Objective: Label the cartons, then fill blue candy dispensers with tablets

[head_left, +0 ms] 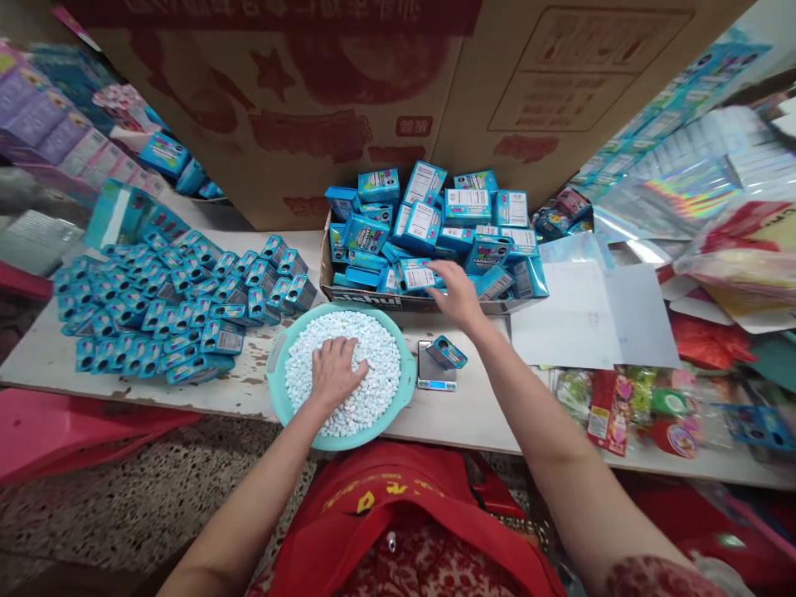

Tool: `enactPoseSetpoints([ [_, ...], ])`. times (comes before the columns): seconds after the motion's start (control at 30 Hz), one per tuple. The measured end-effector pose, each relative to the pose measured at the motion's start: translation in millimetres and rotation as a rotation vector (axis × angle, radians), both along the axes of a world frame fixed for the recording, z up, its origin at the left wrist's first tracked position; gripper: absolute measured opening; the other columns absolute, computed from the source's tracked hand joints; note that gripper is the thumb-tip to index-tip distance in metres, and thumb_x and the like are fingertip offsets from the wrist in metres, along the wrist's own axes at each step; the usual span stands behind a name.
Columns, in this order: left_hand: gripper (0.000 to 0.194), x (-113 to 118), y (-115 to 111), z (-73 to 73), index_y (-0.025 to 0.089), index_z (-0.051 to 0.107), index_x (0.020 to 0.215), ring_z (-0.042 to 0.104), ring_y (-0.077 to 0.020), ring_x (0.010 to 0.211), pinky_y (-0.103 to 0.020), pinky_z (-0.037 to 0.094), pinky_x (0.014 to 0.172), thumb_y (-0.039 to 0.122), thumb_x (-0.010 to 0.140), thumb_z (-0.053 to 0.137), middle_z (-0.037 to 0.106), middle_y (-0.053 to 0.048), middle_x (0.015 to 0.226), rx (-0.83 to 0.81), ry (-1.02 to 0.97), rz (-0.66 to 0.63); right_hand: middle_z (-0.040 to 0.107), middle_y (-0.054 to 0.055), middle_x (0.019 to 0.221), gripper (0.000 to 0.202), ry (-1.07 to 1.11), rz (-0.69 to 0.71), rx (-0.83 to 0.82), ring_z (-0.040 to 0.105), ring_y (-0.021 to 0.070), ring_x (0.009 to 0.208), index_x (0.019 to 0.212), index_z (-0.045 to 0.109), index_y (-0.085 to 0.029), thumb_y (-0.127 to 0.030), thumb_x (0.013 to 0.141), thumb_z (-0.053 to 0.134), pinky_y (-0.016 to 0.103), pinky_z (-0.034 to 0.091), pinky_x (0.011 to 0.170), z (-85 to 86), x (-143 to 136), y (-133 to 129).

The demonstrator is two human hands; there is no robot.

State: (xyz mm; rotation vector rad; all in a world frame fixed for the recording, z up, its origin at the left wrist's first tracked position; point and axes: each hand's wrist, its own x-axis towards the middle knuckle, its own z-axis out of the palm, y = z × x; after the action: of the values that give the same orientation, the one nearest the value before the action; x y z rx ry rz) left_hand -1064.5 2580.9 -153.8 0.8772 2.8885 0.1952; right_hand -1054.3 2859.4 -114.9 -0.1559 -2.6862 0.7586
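A turquoise basin (407, 388) filled with small pale candies (379, 356) stands at the table's front edge. My left hand (334, 371) lies palm down on the candies, its fingers apart. Over the front of a shallow carton (385, 300), my right hand (458, 292) has its thumb and fingers closed about the right end of a small blue candy box (415, 274). Many similar boxes fill that carton in a jumbled heap. Beside the basin is a small digital scale (436, 377) with a lit display. One blue box (448, 352) rests tilted on it.
Rows of blue boxes (186, 311) cover the left of the table. A large cardboard carton (348, 108) rises behind. White sheets (563, 319) and packaged sweets (613, 410) lie at right. A pink stool (68, 427) stands at lower left.
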Motion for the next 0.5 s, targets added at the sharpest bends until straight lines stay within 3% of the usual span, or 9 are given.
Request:
enactPoseSetpoints([
  [0.13,0.038,-2.5,0.9,-4.6,0.021,0.055,0.116,0.046,-0.0299,0.106,-0.042,0.034,0.086,0.034,0.083,0.046,0.057,-0.010,0.116,-0.007,-0.001,-0.014,0.043,0.011,0.137,0.081,-0.314,0.303,0.115,0.041,0.0291,0.123,0.134,0.043,-0.020,-0.012,0.060,0.076,0.043,0.038,0.098,-2.7,-65.0,18.1],
  [0.23,0.033,-5.3,1.7,-11.0,0.020,0.058,0.112,0.046,-0.0297,0.102,-0.039,0.037,0.082,0.030,0.083,0.044,0.057,-0.011,0.111,-0.011,0.001,-0.008,0.039,0.014,0.138,0.099,-0.480,0.316,0.219,0.043,0.0346,0.118,0.140,0.033,-0.022,-0.019,0.054,0.082,0.048,0.040,0.092,-7.9,-86.3,20.7],
  [0.33,0.030,-9.5,2.8,-16.7,0.019,0.059,0.106,0.046,-0.0297,0.100,-0.038,0.038,0.079,0.029,0.084,0.043,0.057,-0.013,0.106,-0.015,0.013,-0.001,0.042,0.015,0.130,0.100,-0.506,0.280,0.311,0.043,0.0366,0.113,0.140,0.034,-0.024,-0.026,0.053,0.084,0.049,0.041,0.087,-8.5,-89.3,18.7],
  [0.5,0.027,-14.4,3.7,-18.5,0.019,0.059,0.104,0.047,-0.0284,0.096,-0.037,0.040,0.076,0.026,0.085,0.040,0.055,-0.013,0.100,-0.008,0.015,-0.029,0.047,0.015,0.119,0.088,-0.370,0.233,0.390,0.045,0.0338,0.105,0.130,0.045,-0.020,-0.030,0.052,0.084,0.042,0.041,0.081,-7.3,-78.9,12.2],
])
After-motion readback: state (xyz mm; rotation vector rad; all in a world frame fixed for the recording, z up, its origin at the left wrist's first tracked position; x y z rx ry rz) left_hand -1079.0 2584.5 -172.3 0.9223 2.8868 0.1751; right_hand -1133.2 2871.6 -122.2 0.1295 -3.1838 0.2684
